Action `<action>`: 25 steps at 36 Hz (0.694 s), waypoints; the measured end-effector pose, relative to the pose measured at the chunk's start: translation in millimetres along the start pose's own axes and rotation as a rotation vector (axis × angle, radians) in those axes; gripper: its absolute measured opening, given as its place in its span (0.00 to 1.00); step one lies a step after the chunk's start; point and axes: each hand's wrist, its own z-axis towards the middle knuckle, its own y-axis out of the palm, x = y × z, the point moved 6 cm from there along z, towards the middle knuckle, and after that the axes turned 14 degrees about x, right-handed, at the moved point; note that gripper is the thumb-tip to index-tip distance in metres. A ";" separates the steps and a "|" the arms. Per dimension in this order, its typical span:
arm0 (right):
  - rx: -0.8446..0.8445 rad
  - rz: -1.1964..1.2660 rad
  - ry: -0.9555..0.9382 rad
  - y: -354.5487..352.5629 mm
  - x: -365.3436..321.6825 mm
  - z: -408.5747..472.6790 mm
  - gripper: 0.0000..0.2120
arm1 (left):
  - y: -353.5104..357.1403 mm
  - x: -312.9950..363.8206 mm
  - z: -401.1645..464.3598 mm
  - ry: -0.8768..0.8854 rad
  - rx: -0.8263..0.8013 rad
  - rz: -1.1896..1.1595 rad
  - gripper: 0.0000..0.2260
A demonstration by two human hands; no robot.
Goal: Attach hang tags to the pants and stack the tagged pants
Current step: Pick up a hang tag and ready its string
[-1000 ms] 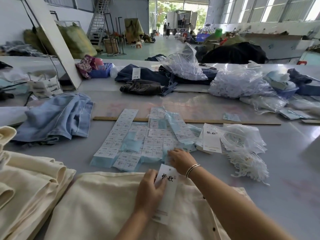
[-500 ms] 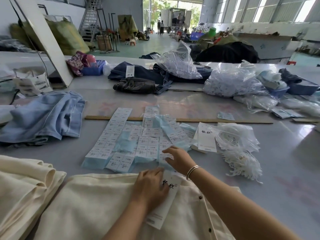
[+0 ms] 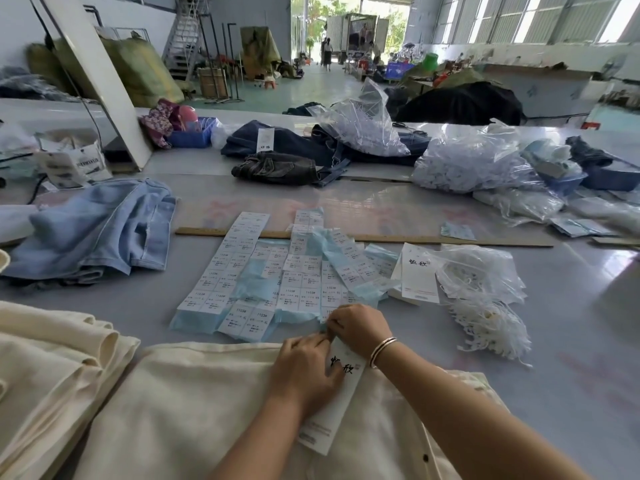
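Observation:
A white hang tag (image 3: 329, 424) with black characters lies on the cream pants (image 3: 194, 410) spread in front of me. My left hand (image 3: 304, 372) lies over the tag, thumb on its face and curled fingertips at its top end. My right hand (image 3: 358, 327), with bangles on the wrist, meets those fingertips there, pinching what looks like a small sticker at the near edge of the size sticker sheets (image 3: 277, 278). A folded stack of cream pants (image 3: 52, 368) sits at the left. Spare hang tags (image 3: 417, 275) lie to the right of the sheets.
A bag of white tag strings (image 3: 485, 292) spills to the right. Light blue jeans (image 3: 97, 226) lie at the left and dark jeans (image 3: 277, 168) farther back. A wooden ruler (image 3: 450, 240) crosses the table behind the stickers. Plastic bags (image 3: 467, 164) crowd the right rear.
My right hand has drawn back from the sticker sheets to the tag's top end. My left hand has slid forward along the tag to meet it.

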 end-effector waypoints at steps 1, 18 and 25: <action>-0.008 0.020 0.022 -0.5 1.0 0.4 0.15 | 0.0 -0.2 0.1 -0.005 0.000 -0.003 0.27; -0.072 -0.011 -0.036 -8.6 4.7 1.2 0.16 | 0.2 -0.3 0.9 -0.004 -0.033 0.027 0.29; -0.024 -0.066 0.035 -6.8 -6.6 4.5 0.14 | -0.6 -0.3 1.5 -0.002 -0.034 0.026 0.27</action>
